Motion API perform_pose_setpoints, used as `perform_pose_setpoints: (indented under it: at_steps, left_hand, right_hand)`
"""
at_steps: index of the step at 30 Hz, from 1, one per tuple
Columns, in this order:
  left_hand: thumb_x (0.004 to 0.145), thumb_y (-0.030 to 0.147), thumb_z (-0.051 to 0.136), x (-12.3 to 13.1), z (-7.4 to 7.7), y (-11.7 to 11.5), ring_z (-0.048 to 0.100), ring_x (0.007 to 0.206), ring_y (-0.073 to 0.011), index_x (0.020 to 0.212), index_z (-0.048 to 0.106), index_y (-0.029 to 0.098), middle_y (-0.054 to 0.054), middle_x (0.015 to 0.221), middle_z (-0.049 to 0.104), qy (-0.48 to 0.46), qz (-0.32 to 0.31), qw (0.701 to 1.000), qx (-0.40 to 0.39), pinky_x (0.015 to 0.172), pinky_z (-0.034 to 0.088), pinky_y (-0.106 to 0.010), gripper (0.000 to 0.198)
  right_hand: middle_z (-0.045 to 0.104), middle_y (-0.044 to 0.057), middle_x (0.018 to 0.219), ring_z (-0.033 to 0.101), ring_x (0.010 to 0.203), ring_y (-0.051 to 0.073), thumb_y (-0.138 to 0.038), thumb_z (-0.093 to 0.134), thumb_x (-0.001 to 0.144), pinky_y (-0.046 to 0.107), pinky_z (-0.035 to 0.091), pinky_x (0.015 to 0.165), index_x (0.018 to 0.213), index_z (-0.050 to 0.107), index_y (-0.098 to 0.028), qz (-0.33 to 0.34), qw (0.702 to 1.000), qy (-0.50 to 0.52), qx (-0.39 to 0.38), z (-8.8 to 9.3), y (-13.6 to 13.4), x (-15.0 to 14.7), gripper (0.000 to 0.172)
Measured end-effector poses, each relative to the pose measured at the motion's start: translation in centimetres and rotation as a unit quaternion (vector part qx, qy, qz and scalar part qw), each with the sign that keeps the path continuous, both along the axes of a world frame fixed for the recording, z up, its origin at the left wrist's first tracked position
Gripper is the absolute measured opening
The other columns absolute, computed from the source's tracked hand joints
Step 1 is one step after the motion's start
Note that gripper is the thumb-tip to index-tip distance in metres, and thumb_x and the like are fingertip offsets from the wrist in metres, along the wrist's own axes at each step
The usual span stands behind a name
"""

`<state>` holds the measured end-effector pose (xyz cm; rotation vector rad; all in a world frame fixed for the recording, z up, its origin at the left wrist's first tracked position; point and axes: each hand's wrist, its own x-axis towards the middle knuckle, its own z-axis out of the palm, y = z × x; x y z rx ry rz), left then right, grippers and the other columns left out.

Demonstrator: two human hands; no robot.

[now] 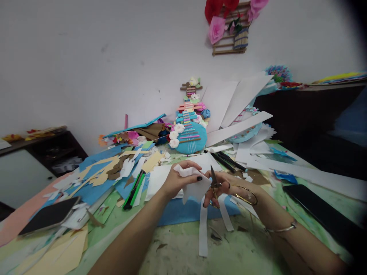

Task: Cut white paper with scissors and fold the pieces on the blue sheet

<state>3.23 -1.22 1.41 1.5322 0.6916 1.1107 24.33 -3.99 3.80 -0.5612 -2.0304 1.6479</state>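
My left hand (183,177) pinches a curled piece of white paper (196,191) in the middle of the view. Close on its right, my right hand (216,187) has its fingers around a pair of scissors (214,181) with gold handles, the dark blades pointing up. The blades stand beside the paper's right edge; whether they touch it I cannot tell. White paper strips (203,233) hang or lie below the right hand. Under both hands is a blue sheet (177,214) on the green-stained table.
A blue paper lute (191,137) with white flowers leans at the back. A green-black cutter (134,191) and paper scraps lie left. Black pens (222,162), a long white strip (309,177) and a black phone (318,210) lie right. Another dark device (50,215) rests far left.
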Motion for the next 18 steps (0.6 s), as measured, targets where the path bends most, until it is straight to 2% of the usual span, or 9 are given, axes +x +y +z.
perform_pose_setpoints:
  at_steps: [7,13,18]
  left_hand:
    - [0.061,0.028,0.078,-0.08,0.25,-0.03,0.057,0.062,-0.0131,0.086,0.066,0.016,-0.001,0.071,0.065,0.055,0.032,0.997,0.038,0.056,0.041,-0.021,0.030]
    - [0.058,0.028,0.079,-0.12,0.48,0.00,0.056,0.064,-0.0132,0.084,0.067,0.016,-0.002,0.077,0.065,0.091,0.080,0.989,0.086,0.057,0.040,-0.021,0.031]
    - [0.056,0.027,0.080,-0.08,0.31,0.04,0.054,0.061,-0.0113,0.087,0.066,0.016,-0.001,0.076,0.064,0.075,0.090,0.991,0.067,0.054,0.039,-0.020,0.036]
  right_hand:
    - [0.067,0.013,0.085,0.060,0.073,0.021,-0.058,0.051,0.078,0.040,0.048,0.070,0.115,0.043,-0.015,0.009,1.000,-0.006,0.005,-0.26,0.30,0.15,0.057]
    - [0.067,0.014,0.087,0.061,0.074,0.020,-0.050,0.052,0.079,0.039,0.048,0.068,0.107,0.041,-0.014,0.025,1.000,0.004,-0.006,-0.55,0.58,0.16,0.047]
    - [0.067,0.014,0.086,0.061,0.069,0.018,-0.050,0.052,0.080,0.036,0.047,0.065,0.107,0.041,-0.014,0.046,0.999,0.012,-0.021,-0.97,0.89,0.24,0.047]
